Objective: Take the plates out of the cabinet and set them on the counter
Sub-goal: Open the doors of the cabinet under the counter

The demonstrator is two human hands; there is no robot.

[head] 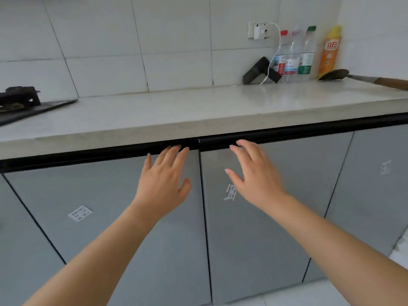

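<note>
Two grey cabinet doors stand closed under the pale counter (198, 107): the left door (123, 217) and the right door (265, 228). A black handle strip (276, 134) runs along their top edges. My left hand (164, 182) is spread flat in front of the left door, fingertips at the strip. My right hand (254, 173) is spread in front of the right door, fingertips near the strip. Both hands hold nothing. No plates are in view; the cabinet's inside is hidden.
A black stove (19, 100) sits at the counter's left end. At the back right stand several plastic bottles (293, 56), a yellow bottle (330, 51), a black device (260, 70) with a white cable, and a spatula (335, 75). More grey doors flank both sides.
</note>
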